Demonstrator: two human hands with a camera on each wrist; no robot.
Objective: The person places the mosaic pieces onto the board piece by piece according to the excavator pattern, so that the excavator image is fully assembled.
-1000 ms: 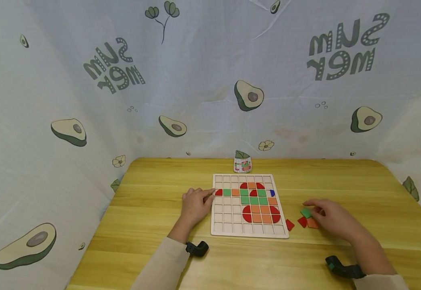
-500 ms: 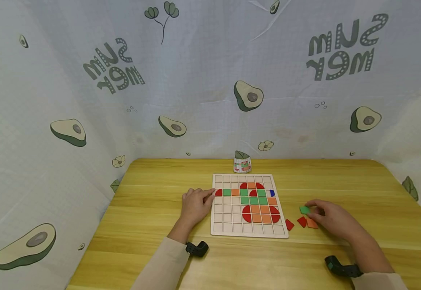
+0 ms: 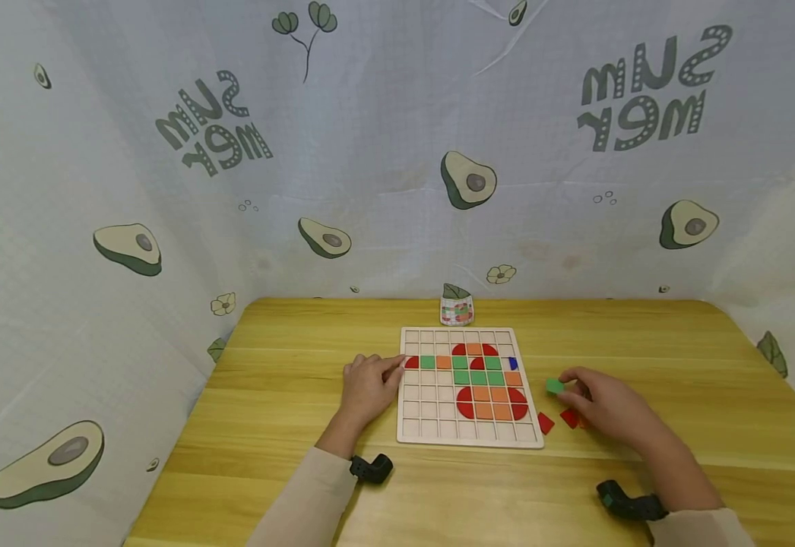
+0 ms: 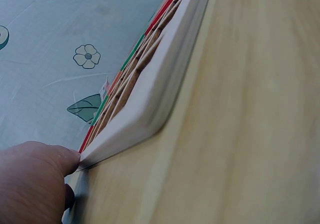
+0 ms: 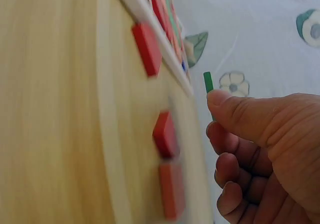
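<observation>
My right hand [image 3: 608, 406] pinches a green square tile [image 3: 554, 386] between thumb and fingers, to the right of the board. Seen from the right wrist, that tile stands edge-on past the thumb tip, above the table. My left hand [image 3: 368, 389] rests at the left edge of the pale wooden grid board [image 3: 426, 422], its index finger stretched to the rim beside a red curved tile [image 3: 412, 363]. The left wrist view has the thumb [image 4: 65, 159] right at the board's edge. Red, green and orange tiles fill part of the grid, with a blue piece [image 3: 513, 364] near its right side.
Loose red tiles [image 3: 546, 424] lie by the board's lower right edge, and an orange tile [image 5: 171, 190] sits partly behind the right hand. A small patterned card [image 3: 457, 311] stands behind the board. A printed curtain [image 3: 397, 152] hangs beyond the wooden table [image 3: 288, 456].
The right hand has lifted the green tile from beside the loose pieces and moved it left toward the board. My left hand has stayed at the board's edge.
</observation>
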